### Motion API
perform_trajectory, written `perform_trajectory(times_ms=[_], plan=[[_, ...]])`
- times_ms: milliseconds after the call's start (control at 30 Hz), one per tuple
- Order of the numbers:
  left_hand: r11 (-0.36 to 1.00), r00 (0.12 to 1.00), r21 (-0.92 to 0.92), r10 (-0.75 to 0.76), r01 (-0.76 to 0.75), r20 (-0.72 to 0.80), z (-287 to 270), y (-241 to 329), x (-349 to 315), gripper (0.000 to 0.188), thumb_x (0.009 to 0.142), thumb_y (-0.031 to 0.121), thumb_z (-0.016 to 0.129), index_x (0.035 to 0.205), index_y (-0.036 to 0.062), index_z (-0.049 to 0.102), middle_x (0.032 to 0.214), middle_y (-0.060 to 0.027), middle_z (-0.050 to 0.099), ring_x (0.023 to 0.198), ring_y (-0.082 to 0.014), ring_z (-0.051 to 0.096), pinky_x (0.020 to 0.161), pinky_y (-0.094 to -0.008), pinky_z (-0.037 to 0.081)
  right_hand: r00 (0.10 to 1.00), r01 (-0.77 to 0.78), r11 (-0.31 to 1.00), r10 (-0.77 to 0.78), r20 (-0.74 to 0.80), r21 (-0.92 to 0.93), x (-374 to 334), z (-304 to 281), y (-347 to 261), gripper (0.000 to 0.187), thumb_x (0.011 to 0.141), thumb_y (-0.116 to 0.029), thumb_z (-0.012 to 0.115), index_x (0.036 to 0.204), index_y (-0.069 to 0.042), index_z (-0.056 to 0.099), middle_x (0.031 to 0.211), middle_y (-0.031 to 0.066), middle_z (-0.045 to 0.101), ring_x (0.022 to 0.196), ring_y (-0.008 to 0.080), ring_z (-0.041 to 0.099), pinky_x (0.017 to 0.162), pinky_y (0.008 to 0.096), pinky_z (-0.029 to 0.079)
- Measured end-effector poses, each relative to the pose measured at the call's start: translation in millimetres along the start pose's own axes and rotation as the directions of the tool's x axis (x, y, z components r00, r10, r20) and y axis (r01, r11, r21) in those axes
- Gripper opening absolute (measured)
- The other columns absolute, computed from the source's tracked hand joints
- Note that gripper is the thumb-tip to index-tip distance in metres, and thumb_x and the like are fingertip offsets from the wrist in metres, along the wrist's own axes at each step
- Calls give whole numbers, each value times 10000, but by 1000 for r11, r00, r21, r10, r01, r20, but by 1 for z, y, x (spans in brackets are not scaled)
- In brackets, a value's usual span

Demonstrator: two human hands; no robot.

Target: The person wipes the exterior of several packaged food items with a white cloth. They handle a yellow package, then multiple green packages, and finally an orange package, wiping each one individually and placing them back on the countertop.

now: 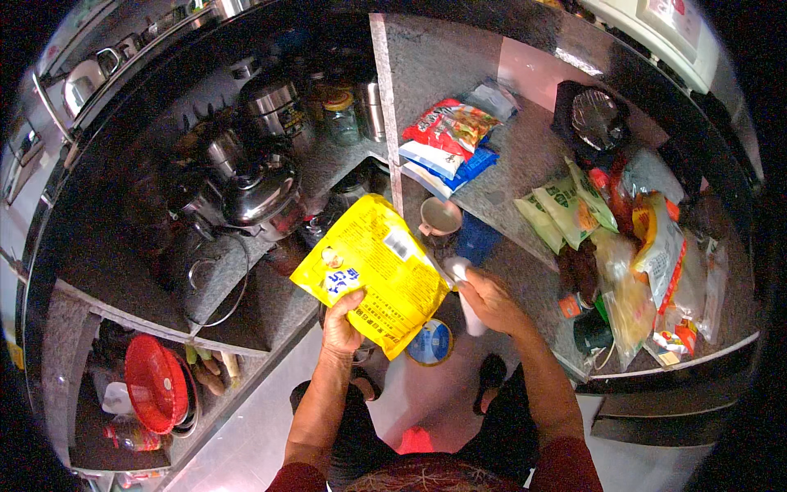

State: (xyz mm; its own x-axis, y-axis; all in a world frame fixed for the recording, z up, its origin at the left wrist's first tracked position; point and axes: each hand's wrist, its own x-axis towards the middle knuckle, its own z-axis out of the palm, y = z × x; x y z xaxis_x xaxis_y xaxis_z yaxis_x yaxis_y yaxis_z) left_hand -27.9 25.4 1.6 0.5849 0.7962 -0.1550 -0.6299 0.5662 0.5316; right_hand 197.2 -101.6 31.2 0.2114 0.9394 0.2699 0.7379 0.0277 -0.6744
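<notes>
A large yellow food packet (381, 271) with a barcode and printed pictures is held up in front of me, tilted. My left hand (343, 328) grips its lower edge, the thumb lying on the printed side. My right hand (492, 303) is closed on a white cloth (457, 266) at the packet's right edge, with part of the white material showing below the fingers. Whether it is cloth or tissue is hard to make out. Behind the packet's upper right edge is a small pinkish bowl (441, 216), and a round blue-lidded tin (430, 342) shows beneath the packet.
On the right shelf lie a red packet (449, 131), pale green packets (566, 205), several clear bags and a black container with a foil-like top (597, 119). Metal pots (262, 197) and a glass jar (341, 119) stand at the left. A red basket (154, 384) sits on the lower left shelf.
</notes>
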Motion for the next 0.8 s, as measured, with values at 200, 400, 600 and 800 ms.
perform_trajectory(times_ms=[200,400,600,800], plan=[[993,1000,-119,-2,-1,-20,12,-2,2,448,716,59,628,1147,30,507,1083,-95,600,997,-252,570,909,-384,434,944,-318,653,284,166,687,2,-7,-19,299,838,-238,563,1076,-58,553,931,15,595,824,106,542,720,258,439],[994,996,-94,-58,64,60,33,-19,2,485,718,119,649,1170,41,493,1130,-90,578,1035,-256,547,937,-390,409,923,-190,-216,293,249,958,10,50,-39,542,756,-108,632,1247,-29,415,1180,105,528,1058,226,528,913,386,423],[977,999,213,25,-19,-24,35,-18,10,448,772,234,688,1132,70,479,1117,-55,561,1007,-178,545,814,-348,480,920,9,314,370,-131,949,12,38,-49,445,732,-17,646,1151,-27,496,1095,86,576,968,187,572,852,329,455],[973,967,122,-212,195,141,41,-16,5,552,798,392,615,1231,144,377,1143,-95,515,1023,-253,516,824,-414,439,838,144,988,-149,-525,-52,16,33,-54,462,633,-61,717,1051,0,530,942,144,551,820,315,541,684,397,451]])
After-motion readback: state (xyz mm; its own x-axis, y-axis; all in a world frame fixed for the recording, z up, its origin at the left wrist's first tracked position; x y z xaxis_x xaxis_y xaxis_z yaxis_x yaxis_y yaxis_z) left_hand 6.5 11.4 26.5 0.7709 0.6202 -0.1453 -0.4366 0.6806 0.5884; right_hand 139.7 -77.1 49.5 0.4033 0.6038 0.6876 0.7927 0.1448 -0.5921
